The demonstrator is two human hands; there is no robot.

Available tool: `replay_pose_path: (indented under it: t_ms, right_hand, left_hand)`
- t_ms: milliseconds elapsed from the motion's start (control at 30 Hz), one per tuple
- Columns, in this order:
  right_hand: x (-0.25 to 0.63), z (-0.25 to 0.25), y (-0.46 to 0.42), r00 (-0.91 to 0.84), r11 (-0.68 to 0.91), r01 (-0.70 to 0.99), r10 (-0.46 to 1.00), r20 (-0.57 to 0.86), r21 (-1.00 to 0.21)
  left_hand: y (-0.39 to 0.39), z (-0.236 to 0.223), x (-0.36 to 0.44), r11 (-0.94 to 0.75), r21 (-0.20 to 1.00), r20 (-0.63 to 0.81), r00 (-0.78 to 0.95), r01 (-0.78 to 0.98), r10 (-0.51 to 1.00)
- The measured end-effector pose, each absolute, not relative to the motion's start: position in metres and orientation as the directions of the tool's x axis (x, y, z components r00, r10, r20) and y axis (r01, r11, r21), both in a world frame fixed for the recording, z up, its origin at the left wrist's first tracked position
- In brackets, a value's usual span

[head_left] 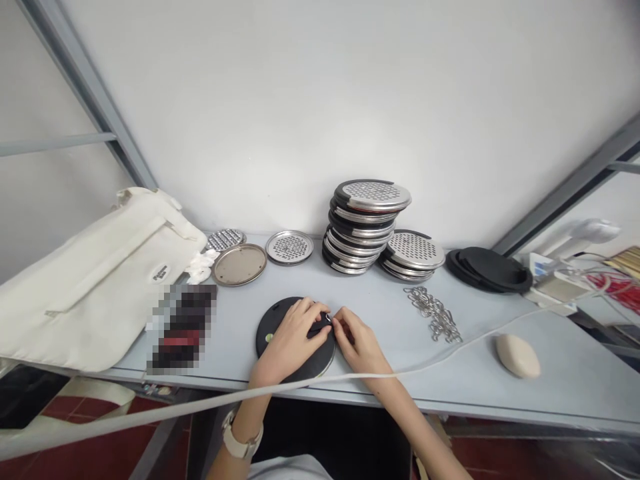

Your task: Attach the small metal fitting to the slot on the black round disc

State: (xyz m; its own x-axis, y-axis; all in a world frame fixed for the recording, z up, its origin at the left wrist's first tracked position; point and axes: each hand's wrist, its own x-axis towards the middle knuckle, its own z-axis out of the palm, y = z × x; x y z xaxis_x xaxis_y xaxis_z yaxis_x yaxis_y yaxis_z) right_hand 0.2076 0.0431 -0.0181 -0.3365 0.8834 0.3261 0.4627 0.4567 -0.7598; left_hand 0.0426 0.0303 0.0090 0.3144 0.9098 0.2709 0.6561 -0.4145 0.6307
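A black round disc (pixel 277 319) lies on the table near its front edge, with a small green-yellow spot on its left part. My left hand (pixel 297 333) rests over the disc, its fingers closed round a black part at the right rim. At that same rim, my right hand (pixel 353 333) has thumb and fingers pinched together at a small shiny metal loop (pixel 329 318). Its shape is mostly hidden by the fingertips. Right of my hands lies a loose pile of metal clips (pixel 435 313).
Behind stands a tall stack of round metal graters with black rims (pixel 363 227), beside a shorter stack (pixel 415 252). Black discs (pixel 490 269) lie at right, a cream rounded object (pixel 518 355) in front. A white bag (pixel 100 280) is at left. A white cable (pixel 425 367) crosses the view.
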Motion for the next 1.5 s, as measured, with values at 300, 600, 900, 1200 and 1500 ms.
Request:
replay_pose_path:
  t_ms: [300,600,900,1200,1500]
  right_hand:
    - [0.2079,-0.0209,0.044,-0.338,0.464,0.453,0.879,0.335,-0.761]
    - [0.2084,-0.0205,0.0434,-0.346,0.454,0.465,0.883,0.316,-0.76]
    - [0.2079,-0.0197,0.0429,-0.358,0.439,0.452,0.887,0.293,-0.777]
    - [0.2075,-0.0217,0.0432,-0.35,0.415,0.451,0.897,0.272,-0.79]
    - [0.2096,-0.0238,0.044,-0.311,0.4,0.417,0.907,0.285,-0.816]
  left_hand:
    - [0.0258,0.0119,0.0426,-0.433,0.655,0.279,0.335,0.619,0.9]
    - [0.0278,0.0074,0.0422,-0.407,0.701,0.275,0.305,0.585,0.912]
    - [0.0279,0.0082,0.0407,-0.419,0.719,0.283,0.317,0.555,0.905]
    - [0.0296,0.0087,0.0406,-0.436,0.724,0.292,0.336,0.534,0.896]
    - [0.028,0.0082,0.0415,-0.424,0.719,0.282,0.327,0.551,0.902]
